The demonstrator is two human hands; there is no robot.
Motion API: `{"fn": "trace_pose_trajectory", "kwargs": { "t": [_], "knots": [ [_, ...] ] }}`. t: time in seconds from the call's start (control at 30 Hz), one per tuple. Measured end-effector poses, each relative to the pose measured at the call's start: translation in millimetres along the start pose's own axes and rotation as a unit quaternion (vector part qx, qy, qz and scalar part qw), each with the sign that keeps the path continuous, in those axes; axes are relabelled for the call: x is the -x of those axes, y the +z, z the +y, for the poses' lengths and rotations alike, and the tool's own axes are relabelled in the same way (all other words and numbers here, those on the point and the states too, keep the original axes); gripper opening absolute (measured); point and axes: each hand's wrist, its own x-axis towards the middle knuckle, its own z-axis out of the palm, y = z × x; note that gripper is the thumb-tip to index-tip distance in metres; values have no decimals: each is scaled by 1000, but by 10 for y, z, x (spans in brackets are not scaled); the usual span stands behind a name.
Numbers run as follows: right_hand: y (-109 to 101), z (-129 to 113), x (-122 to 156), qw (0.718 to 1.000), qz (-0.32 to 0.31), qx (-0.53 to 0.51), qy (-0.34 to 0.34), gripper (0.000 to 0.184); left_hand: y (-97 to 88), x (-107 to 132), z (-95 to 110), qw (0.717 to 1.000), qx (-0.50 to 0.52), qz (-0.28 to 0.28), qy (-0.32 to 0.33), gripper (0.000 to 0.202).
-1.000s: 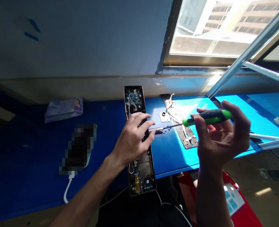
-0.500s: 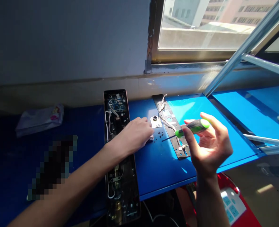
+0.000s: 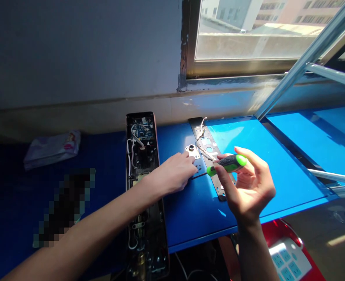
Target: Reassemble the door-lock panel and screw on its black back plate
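My right hand point(image 3: 250, 183) grips a green-and-black screwdriver point(image 3: 229, 164) by its handle, its thin dark shaft pointing left toward my other hand. My left hand point(image 3: 176, 171) reaches over the blue table with fingers bent down and pressed together; whatever lies under the fingertips is hidden. Several small black screws point(image 3: 199, 168) lie beside those fingers. Just beyond them sits a small metal plate with a round black part point(image 3: 192, 150). Under my left forearm stretches a long black lock housing point(image 3: 143, 156), open, with a circuit board and white cables inside.
A long black mounting plate point(image 3: 204, 134) with a cable on it lies beyond my right hand. The blue table point(image 3: 195, 218) ends at a front edge. A folded purple-and-white packet point(image 3: 52, 150) is at left; a metal frame point(image 3: 289, 86) slants up at right.
My left hand has moved slightly right, closer to the screws and the small metal plate. The screwdriver and my right hand have shifted left, bringing the shaft to the left fingers.
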Motion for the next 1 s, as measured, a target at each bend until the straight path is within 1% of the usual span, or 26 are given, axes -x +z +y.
{"fn": "trace_pose_trajectory", "kwargs": {
  "t": [0.1, 0.2, 0.27, 0.4, 0.47, 0.57, 0.67, 0.73, 0.8, 0.87, 0.93, 1.0],
  "knots": [
    [-17, 14, 7, 999, 6, 20, -25, 55, 4, 1, -9, 1000, 2, 5, -5, 10],
    [-52, 43, -16, 997, 32, 45, -63, 57, -7, -6, -5, 1000, -10, -2, -16, 8],
    [-70, 54, -43, 995, 43, 52, -74, 56, -16, -9, 2, 999, -19, -10, -26, 7],
    [-66, 44, -85, 994, 32, 51, -93, 57, -21, -12, 25, 999, -26, -15, -41, 9],
    [-46, 36, -83, 994, 29, 45, -96, 58, -12, -21, 37, 999, -24, -11, -44, 9],
    [-12, 36, -60, 996, 35, 37, -78, 54, 11, -48, 51, 999, -13, 14, -48, 3],
    [4, 42, -43, 997, 32, 39, -55, 47, 33, -76, 58, 998, 8, 46, -39, 10],
    [-7, 30, -54, 997, 29, 40, -63, 48, 40, -84, 60, 998, 17, 56, -35, 12],
    [-30, -9, -88, 995, 30, 48, -86, 52, 34, -80, 64, 998, 17, 49, -42, 7],
    [-53, -71, -140, 992, 52, 61, -96, 54, 8, -59, 71, 998, 16, 36, -55, 1],
    [-67, -137, -201, 991, 97, 66, -71, 52, -35, -21, 82, 997, 23, 38, -60, 9],
    [-72, -182, -260, 986, 154, 60, -39, 47, -87, 35, 96, 996, 36, 58, -55, 10]
  ]
}}
